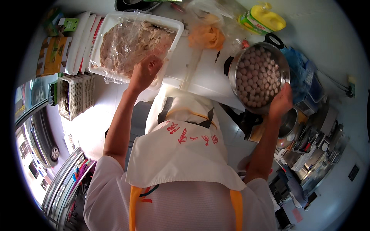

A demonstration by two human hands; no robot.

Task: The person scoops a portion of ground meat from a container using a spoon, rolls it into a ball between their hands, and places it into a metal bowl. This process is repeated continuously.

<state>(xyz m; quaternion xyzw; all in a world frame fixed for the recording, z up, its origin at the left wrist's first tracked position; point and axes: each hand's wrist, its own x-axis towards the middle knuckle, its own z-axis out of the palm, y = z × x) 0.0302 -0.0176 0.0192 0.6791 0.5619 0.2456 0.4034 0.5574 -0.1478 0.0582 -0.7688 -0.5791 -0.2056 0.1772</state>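
My left hand [147, 68] is closed over the near right part of a white tray [176, 30] of minced pinkish paste [119, 44] covered with clear plastic film; whether it grips anything is unclear. On the right sits a steel pot [235, 86] with black handles, filled with several round pale meatballs [257, 73]. My right hand [281, 99] is closed at the pot's right rim; what lies within its fingers is hidden.
Behind are a yellow bottle [263, 20], an orange bundle [206, 36] and blue plastic bags [296, 67]. A plastic crate [75, 96] and stacked boxes [54, 54] stand left. A pan [287, 121] and metal cookware crowd the lower right.
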